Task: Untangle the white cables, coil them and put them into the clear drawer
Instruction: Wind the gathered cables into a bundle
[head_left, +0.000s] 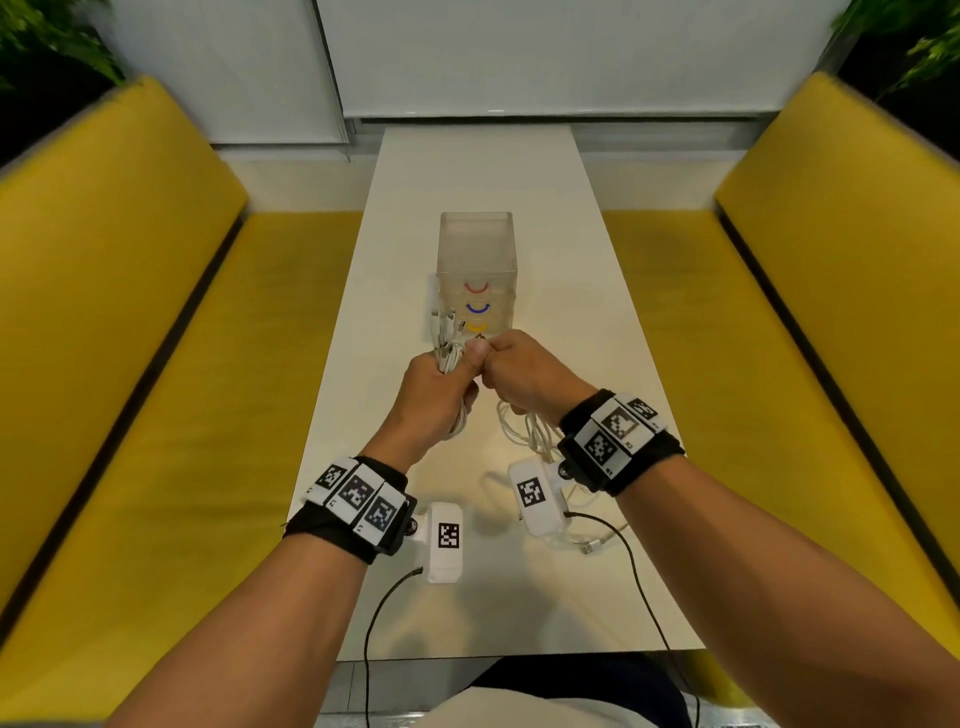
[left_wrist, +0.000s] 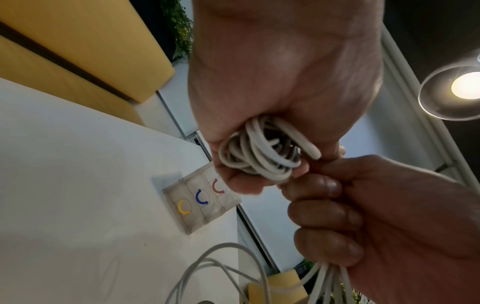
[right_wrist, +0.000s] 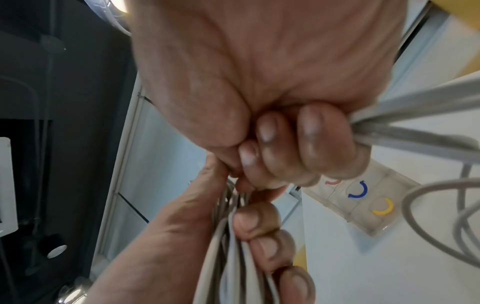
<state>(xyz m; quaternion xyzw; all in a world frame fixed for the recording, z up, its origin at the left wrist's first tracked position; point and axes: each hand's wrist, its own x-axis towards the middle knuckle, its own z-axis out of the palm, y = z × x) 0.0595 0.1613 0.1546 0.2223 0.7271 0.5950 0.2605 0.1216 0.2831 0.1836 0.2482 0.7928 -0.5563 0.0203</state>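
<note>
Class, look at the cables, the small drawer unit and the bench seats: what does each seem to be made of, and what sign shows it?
White cables: likely smooth rubbery plastic sheathing; they bend into tight loops in the left hand.
Drawer unit: clear, slightly frosted hard plastic; the table shows through it.
Bench seats: yellow upholstery, probably matte fabric; no gloss, soft rounded edges.

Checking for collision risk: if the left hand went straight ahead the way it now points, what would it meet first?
Probably the clear drawer unit: the left hand, its grip around the white cables, points up the table at it. Their connector ends would likely touch first; depth is unclear.
</note>
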